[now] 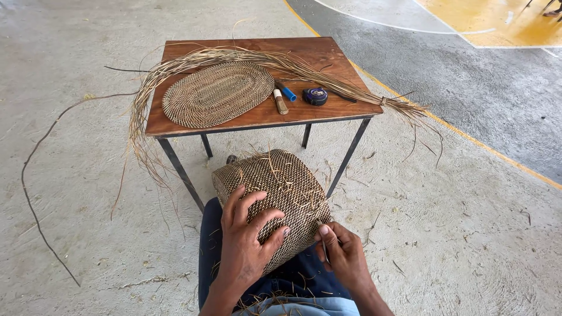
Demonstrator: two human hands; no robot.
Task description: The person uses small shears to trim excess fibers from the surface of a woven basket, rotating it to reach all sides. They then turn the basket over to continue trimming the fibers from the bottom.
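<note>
While the left hand [249, 237] lies spread, fingers apart, flat on the woven basket [275, 199] resting on the person's lap, the right hand [342, 251] sits just right of it, fingers pinched together on a thin strand at the basket's lower edge. Beyond both hands stands a wooden table [328, 55] bearing an oval woven mat [218, 93], a long bundle of fibres [351, 88], a tape measure [315, 96] and two small tools [282, 96].
</note>
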